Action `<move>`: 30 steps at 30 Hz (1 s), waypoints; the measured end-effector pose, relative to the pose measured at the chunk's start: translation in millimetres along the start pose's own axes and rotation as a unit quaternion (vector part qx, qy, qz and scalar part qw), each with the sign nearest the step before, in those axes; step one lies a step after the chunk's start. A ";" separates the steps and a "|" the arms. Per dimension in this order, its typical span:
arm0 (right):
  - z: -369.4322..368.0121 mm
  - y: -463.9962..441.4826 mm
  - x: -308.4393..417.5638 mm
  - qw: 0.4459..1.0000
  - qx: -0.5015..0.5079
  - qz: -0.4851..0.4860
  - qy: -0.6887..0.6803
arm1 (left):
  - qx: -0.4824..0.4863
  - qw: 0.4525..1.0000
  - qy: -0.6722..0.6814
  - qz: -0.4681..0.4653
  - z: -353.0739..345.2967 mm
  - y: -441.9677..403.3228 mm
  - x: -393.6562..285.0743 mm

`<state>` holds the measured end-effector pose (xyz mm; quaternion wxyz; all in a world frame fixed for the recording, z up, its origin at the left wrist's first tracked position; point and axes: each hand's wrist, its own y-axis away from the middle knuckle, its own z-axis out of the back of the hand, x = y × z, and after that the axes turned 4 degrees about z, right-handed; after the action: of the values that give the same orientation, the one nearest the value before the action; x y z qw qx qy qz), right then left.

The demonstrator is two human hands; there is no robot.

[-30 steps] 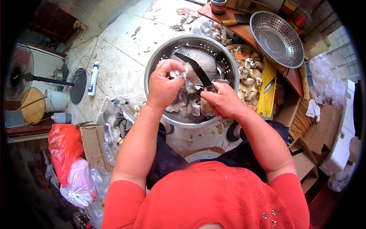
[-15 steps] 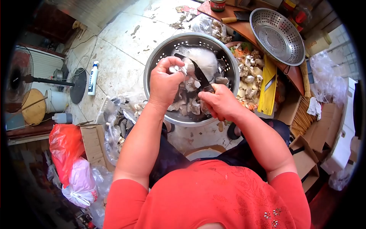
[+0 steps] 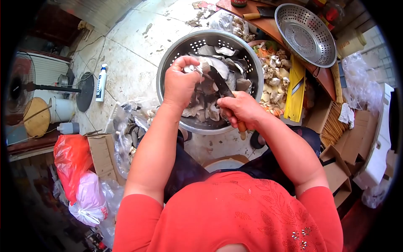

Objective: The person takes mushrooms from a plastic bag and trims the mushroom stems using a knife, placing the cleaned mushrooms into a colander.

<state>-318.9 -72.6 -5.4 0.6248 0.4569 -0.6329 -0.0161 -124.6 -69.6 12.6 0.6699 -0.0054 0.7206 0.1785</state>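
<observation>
My left hand [image 3: 178, 86] is closed around a pale piece of oyster mushroom [image 3: 191, 69], held over the left side of a large metal colander [image 3: 189, 43]. A knife [image 3: 220, 82] with a dark blade and wooden handle is gripped in my right hand [image 3: 243, 108]. Its blade points up and left, the tip close to the mushroom piece; whether they touch I cannot tell. Grey and white oyster mushrooms [image 3: 241, 84] lie in the colander beneath both hands. My fingers hide part of the held piece.
Right of the colander lies a heap of mushroom trimmings [image 3: 275, 80] beside a yellow board [image 3: 295, 96]. A second colander [image 3: 305, 35] and a cleaver [image 3: 266, 16] rest on the low table. At left stand a white bottle [image 3: 101, 83], a fan [image 3: 25, 86] and plastic bags [image 3: 73, 161].
The large pale mass at the back of the colander no longer shows; separate grey mushroom pieces are visible there. The knife blade has shifted slightly, and more of its handle shows below my right hand.
</observation>
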 end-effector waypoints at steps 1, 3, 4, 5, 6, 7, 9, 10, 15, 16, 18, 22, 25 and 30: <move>1.3 1.1 -0.6 1.000 0.007 -0.021 -0.002 | -0.011 1.000 0.009 0.008 1.3 -0.2 -0.5; 2.3 2.9 1.0 0.999 0.013 -0.042 -0.004 | -0.006 0.999 0.012 0.034 5.1 -2.2 0.2; 0.3 5.0 3.0 0.998 0.021 -0.049 -0.035 | -0.005 0.999 0.011 0.036 6.0 -1.5 2.2; -1.7 5.7 3.7 0.996 0.028 -0.054 -0.066 | -0.002 0.999 0.013 0.036 6.9 -0.8 4.0; -2.2 4.5 4.1 0.996 0.028 -0.054 -0.068 | 0.002 0.999 0.015 0.034 7.4 -0.5 4.6; -2.4 2.4 5.4 0.993 0.040 -0.070 -0.084 | 0.003 0.999 0.013 0.034 8.0 0.1 4.6; -5.3 -0.6 5.6 0.988 0.061 -0.091 -0.106 | -0.002 0.997 -0.069 0.045 9.2 3.5 5.8; -6.4 -2.3 3.2 0.988 0.060 -0.093 -0.109 | -0.002 0.996 -0.070 0.048 10.5 4.3 6.7; -16.3 -4.6 0.0 0.987 0.078 -0.108 -0.093 | -0.066 0.989 -0.122 0.053 17.4 8.9 5.4; -17.2 -4.5 -0.2 0.988 0.073 -0.106 -0.080 | -0.099 0.985 -0.130 0.046 18.0 8.8 6.5; -17.6 -5.9 -1.8 0.988 0.073 -0.108 -0.079 | -0.091 0.986 -0.133 0.051 20.3 9.7 8.4; -19.6 -11.8 -8.6 0.984 0.080 -0.118 -0.102 | -0.042 0.988 -0.127 0.075 19.3 13.5 10.3; -27.4 -18.4 -9.3 0.986 0.066 -0.128 -0.086 | -0.016 0.986 -0.157 0.055 17.4 13.7 20.2; -29.1 -12.7 -6.6 0.991 0.043 -0.100 -0.075 | -0.096 0.956 -0.276 -0.011 29.5 16.4 5.1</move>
<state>-289.7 -60.1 -11.7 0.5505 0.5422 -0.6290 -0.0855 -100.7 -45.3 10.6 0.8408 -0.0289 0.4874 0.2340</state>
